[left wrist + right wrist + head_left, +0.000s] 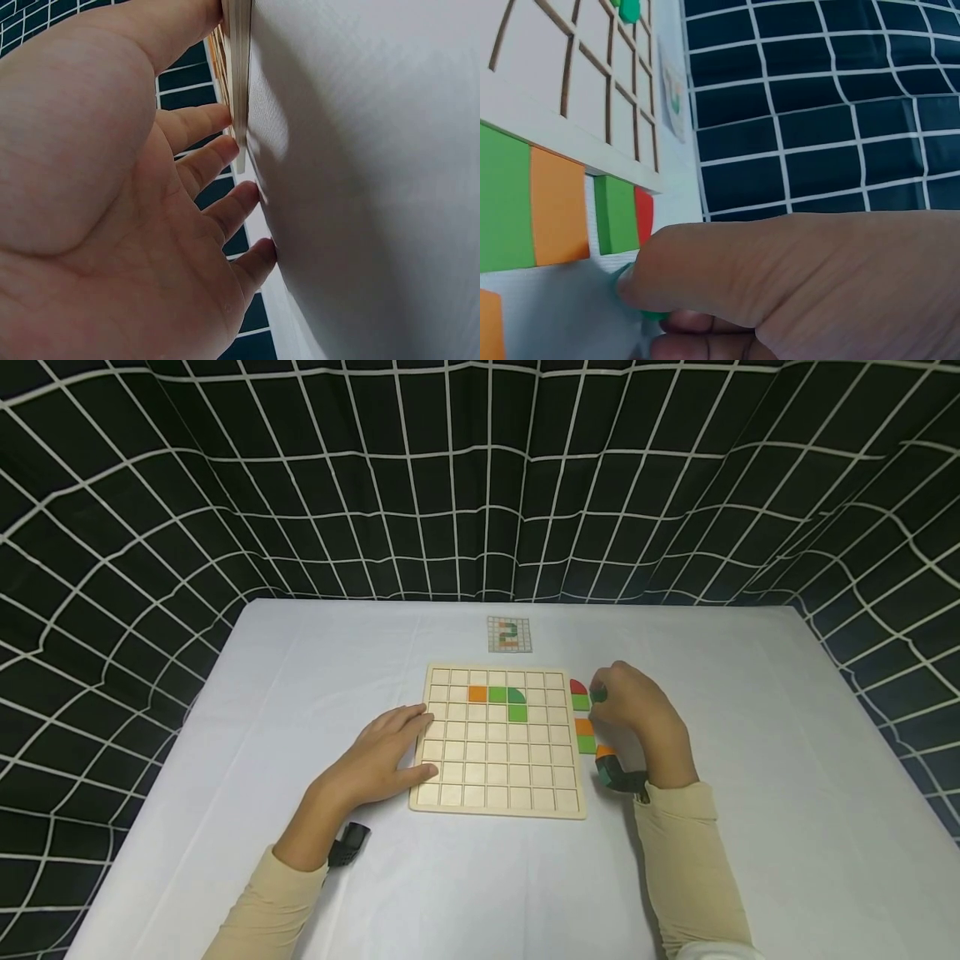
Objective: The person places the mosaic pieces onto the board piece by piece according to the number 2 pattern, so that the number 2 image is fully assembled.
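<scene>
A pale wooden grid board lies on the table. My left hand rests at its left edge, fingers spread, with the thumb and some fingertips over the rim. On the board an orange square, a green square and a dark green rounded tile form a row; another green square sits under the rounded one. Right of the board, my right hand pinches a dark green tile, mostly hidden by the thumb and fingers. Just left of that hand lie a red rounded tile and a green square.
An orange tile and a green tile lie along the board's right edge. Another orange tile shows near the right wrist camera. Behind the board is a small pattern card. A black gridded curtain surrounds the white table.
</scene>
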### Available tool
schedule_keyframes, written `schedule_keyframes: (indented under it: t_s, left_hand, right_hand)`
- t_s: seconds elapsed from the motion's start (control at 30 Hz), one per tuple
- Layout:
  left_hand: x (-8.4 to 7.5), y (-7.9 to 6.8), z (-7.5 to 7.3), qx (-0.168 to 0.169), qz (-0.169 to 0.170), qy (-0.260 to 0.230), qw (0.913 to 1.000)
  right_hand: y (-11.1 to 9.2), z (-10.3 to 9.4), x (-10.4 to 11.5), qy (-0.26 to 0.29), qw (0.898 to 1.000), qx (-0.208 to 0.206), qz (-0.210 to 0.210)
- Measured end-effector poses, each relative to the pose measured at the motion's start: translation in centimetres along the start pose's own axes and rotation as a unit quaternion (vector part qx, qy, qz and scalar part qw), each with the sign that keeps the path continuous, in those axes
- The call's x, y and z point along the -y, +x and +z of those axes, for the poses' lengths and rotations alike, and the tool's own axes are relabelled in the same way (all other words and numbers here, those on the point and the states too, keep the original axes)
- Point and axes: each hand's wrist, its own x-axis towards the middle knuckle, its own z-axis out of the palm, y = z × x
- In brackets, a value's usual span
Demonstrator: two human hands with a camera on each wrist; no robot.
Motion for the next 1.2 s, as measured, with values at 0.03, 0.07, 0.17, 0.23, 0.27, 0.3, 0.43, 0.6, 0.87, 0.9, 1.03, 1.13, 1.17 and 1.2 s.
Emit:
schedule_keyframes:
  t_s: [0.03, 0.07, 0.17, 0.23, 0.27, 0.3, 0.43, 0.6, 0.87, 0.9, 1.03, 1.13, 1.17, 1.2]
  left_hand:
    - [0.0, 0.0, 0.0, 0.001, -0.001, -0.002, 1.0]
    - [0.0, 0.0, 0.0, 0.001, -0.001, -0.002, 1.0]
    - [0.0, 0.0, 0.0, 0.001, -0.001, -0.003, 1.0]
    - [0.0, 0.0, 0.0, 0.0, 0.0, -0.001, 1.0]
    - [0.0, 0.0, 0.0, 0.0, 0.0, -0.001, 1.0]
    - [0.0, 0.0, 0.0, 0.0, 0.001, 0.0, 1.0]
    - [0.0, -0.1, 0.0, -0.001, 0.002, 0.0, 1.0]
    - [-0.1, -0.1, -0.1, -0.002, 0.0, -0.004, 1.0]
    - [0.1, 0.0, 0.1, -0.003, -0.001, -0.004, 1.0]
    - [0.1, 0.0, 0.2, -0.004, 0.0, -0.004, 1.0]
    - [0.2, 0.0, 0.2, -0.005, 0.001, -0.002, 1.0]
    - [0.2, 0.0, 0.2, -0.005, 0.002, -0.001, 1.0]
    - [0.2, 0.0, 0.2, -0.005, 0.002, -0.001, 1.0]
    - [0.2, 0.0, 0.2, -0.005, 0.002, -0.001, 1.0]
  right_hand:
    - [0.0, 0.0, 0.0, 0.0, 1.0, 0.001, -0.001]
    - [0.0, -0.1, 0.0, 0.0, 1.0, 0.002, -0.002]
    - [-0.2, -0.3, -0.1, 0.002, 1.0, 0.007, -0.009]
    - [-0.2, -0.4, 0.0, 0.005, 1.0, 0.011, -0.015]
    - [-0.3, -0.4, 0.0, 0.006, 1.0, 0.014, -0.018]
    - [-0.3, -0.5, 0.1, 0.008, 1.0, 0.018, -0.021]
    - [-0.4, -0.6, 0.6, 0.008, 0.999, 0.028, -0.035]
    - [-0.7, -0.4, 1.6, 0.001, 0.998, 0.034, -0.06]
    - [-1.3, 0.8, 3.7, -0.023, 0.993, 0.03, -0.112]
    - [-1.3, 0.9, 4.0, -0.027, 0.992, 0.031, -0.119]
    - [-1.6, 1.3, 5.0, -0.053, 0.987, 0.031, -0.146]
    - [-1.8, 1.6, 5.8, -0.075, 0.984, 0.032, -0.158]
    - [-1.8, 1.8, 6.0, -0.083, 0.983, 0.032, -0.161]
    - [-1.9, 1.9, 6.2, -0.088, 0.982, 0.033, -0.164]
